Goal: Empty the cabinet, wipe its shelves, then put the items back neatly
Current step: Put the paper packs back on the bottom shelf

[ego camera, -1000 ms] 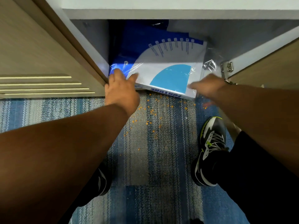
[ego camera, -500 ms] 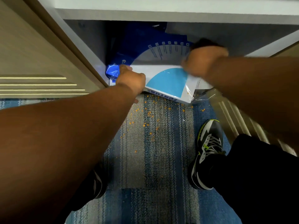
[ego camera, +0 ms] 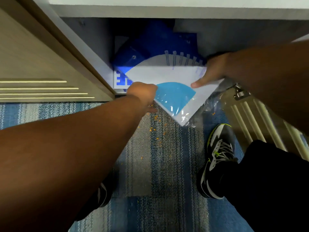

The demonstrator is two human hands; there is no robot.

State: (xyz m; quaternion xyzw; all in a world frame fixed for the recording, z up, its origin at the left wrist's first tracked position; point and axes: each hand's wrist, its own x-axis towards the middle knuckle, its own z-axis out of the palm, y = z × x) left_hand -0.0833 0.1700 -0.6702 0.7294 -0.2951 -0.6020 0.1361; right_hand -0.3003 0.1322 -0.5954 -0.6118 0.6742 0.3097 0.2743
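Note:
A white, plastic-wrapped pack (ego camera: 168, 77) with a light-blue fan shape on top sticks out of the open cabinet (ego camera: 93, 52) at floor level, its near corner hanging over the carpet. My left hand (ego camera: 142, 93) grips its left edge. My right hand (ego camera: 212, 71) holds its right edge, thumb lying on top. A second white pack with blue print (ego camera: 120, 79) lies beneath it, and dark blue packs (ego camera: 155, 39) sit further back in the shadowed cabinet.
The cabinet's left door (ego camera: 36, 64) and right door (ego camera: 260, 118) with its metal hinge (ego camera: 240, 93) stand open on either side. Orange crumbs (ego camera: 156, 121) dot the blue striped carpet (ego camera: 150, 164). My two shoes (ego camera: 217, 154) stand below.
The white pack has slid out of the cabinet and turned, its corner now over the carpet. My right hand moved from the pack's top rear to its right edge.

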